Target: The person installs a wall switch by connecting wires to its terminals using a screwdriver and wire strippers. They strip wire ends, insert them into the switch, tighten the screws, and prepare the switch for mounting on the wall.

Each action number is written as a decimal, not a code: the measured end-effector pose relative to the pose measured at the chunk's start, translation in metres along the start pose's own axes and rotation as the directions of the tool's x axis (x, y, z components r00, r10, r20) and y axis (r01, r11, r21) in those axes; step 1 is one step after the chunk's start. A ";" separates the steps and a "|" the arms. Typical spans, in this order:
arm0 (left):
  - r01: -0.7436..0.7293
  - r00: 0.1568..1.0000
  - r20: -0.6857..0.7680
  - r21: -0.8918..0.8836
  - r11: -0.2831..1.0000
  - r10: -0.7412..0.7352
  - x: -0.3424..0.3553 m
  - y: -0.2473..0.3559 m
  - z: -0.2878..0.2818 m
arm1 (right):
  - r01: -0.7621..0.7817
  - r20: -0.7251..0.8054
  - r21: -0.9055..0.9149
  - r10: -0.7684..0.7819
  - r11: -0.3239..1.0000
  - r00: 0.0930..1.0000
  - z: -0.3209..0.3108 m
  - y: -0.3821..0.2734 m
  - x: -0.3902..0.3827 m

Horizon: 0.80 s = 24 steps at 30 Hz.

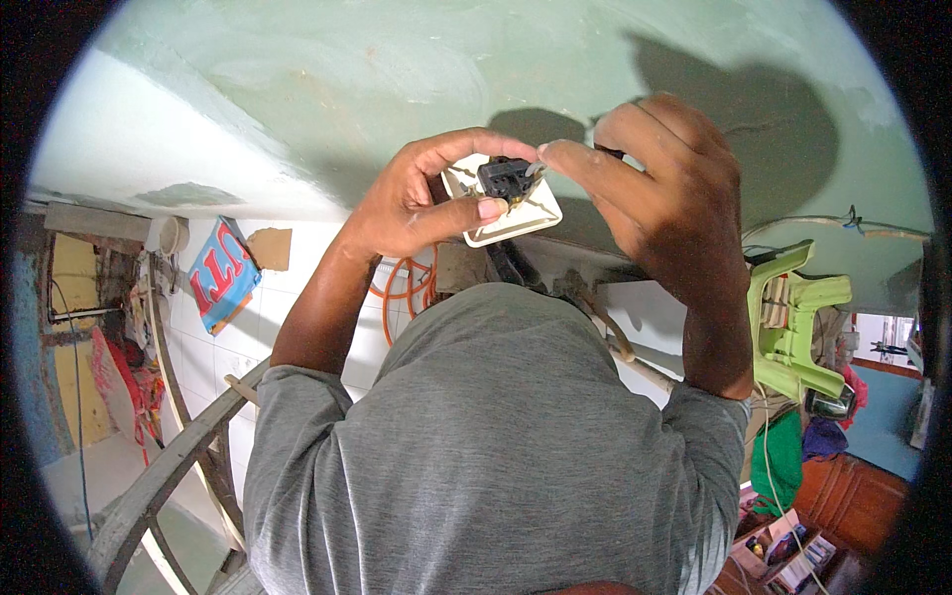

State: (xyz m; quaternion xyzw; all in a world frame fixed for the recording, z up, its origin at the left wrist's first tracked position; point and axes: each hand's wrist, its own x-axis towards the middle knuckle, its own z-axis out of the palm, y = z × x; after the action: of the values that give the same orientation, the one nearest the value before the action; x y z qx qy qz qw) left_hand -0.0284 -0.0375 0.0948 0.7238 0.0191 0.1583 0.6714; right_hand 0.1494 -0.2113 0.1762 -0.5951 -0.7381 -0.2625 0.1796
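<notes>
My left hand (424, 193) grips a cream square plate (526, 223) with a black module (506, 178) on its upturned back, its forefinger along the upper edge and its thumb over the lower part. My right hand (659, 183) is closed just to the right, thumb and finger at a thin grey piece (535, 169) that meets the module; what this piece is, and whether a dark handle sits inside the fist, I cannot make out. Both hands are raised in front of a pale green wall (416, 69), with shadows on it.
A wooden ladder rail (183, 446) stands at lower left. Orange hose (405, 288) hangs behind my left forearm, and a blue-red sign (223, 278) is on white tiles. At right are a lime plastic stool (803, 347), hanging cables, a green cloth (778, 456) and boxes of items (783, 545).
</notes>
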 end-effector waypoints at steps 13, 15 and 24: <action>-0.158 0.987 -0.041 -0.054 0.986 0.156 -0.007 -0.016 0.006 | -0.006 -0.116 0.017 0.008 1.000 0.993 0.013 0.004 -0.001; -0.130 0.991 -0.045 -0.009 0.991 0.130 -0.011 -0.013 0.008 | -0.012 -0.102 0.041 0.016 0.999 0.995 0.016 0.003 -0.005; -0.212 0.927 -0.213 0.386 0.898 0.310 -0.019 -0.007 0.025 | -0.011 -0.095 0.083 0.019 0.997 0.995 0.019 0.004 -0.005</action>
State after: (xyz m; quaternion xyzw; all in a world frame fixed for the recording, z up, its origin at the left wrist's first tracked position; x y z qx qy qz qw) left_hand -0.0383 -0.0654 0.0832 0.8009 0.0405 0.3383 0.4925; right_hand 0.1550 -0.2032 0.1594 -0.5793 -0.7343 -0.2590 0.2411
